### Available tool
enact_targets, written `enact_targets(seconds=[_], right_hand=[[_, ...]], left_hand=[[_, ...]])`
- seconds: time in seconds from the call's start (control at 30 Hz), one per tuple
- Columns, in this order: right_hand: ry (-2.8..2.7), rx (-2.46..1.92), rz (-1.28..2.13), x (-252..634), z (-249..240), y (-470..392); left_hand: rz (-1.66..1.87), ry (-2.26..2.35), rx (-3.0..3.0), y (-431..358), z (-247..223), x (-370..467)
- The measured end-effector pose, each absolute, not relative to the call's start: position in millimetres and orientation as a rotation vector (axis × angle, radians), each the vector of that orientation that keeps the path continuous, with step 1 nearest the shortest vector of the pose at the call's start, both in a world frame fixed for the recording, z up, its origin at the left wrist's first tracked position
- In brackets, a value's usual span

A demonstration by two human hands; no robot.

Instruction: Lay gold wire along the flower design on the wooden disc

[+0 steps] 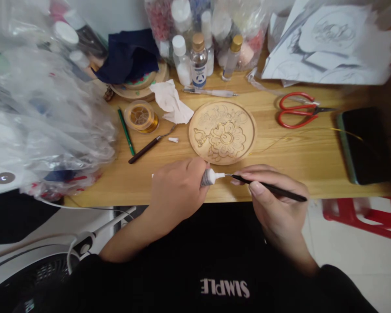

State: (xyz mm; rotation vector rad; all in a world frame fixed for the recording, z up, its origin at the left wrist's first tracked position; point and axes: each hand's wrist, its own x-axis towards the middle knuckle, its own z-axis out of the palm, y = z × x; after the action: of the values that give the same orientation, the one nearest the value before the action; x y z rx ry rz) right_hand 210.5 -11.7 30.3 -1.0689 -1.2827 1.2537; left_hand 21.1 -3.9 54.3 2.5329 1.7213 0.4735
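Observation:
My left hand point(180, 184) is wrapped round a small glue tube point(209, 177), its white nozzle pointing right. Between the thumb and fingers of my right hand point(276, 195) are slim black tweezers point(273, 189), their fine metal tip at the nozzle's end; whether they touch, I cannot tell. Just beyond both hands lies a round wooden plaque point(198, 152) with a drawn flower design, partly outlined in gold wire. A small white cap point(173, 139) rests left of the plaque, beside a dark-handled spatula tool point(146, 149).
A spool of gold wire point(141, 116) and a green pencil point(126, 132) lie at the left. Red-handled scissors point(296, 111), a loose gold wire and a phone point(365, 145) are at the right. Bottles point(199, 65), a pen point(211, 92), crumpled tissue point(172, 104) and sketches point(329, 43) sit farther back.

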Motion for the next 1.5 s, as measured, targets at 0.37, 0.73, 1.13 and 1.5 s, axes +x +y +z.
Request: enact_targets(seconds=[0.37,0.73,1.13,1.5], right_hand=[[-1.219,-1.058,1.225,201,28,-6],[-1.227,-1.086,1.258,202,26,-2],[-1.277,-1.171,1.270,208,26,1],[-1.281,-1.116,1.209,205,21,2]], left_hand=[[0.428,1.719,2.467,1,51,19],[0.368,1.746,2.450,5,48,18],[0.379,1.764,2.478,8,45,18],[0.213,1.867,2.394,15,32,1]])
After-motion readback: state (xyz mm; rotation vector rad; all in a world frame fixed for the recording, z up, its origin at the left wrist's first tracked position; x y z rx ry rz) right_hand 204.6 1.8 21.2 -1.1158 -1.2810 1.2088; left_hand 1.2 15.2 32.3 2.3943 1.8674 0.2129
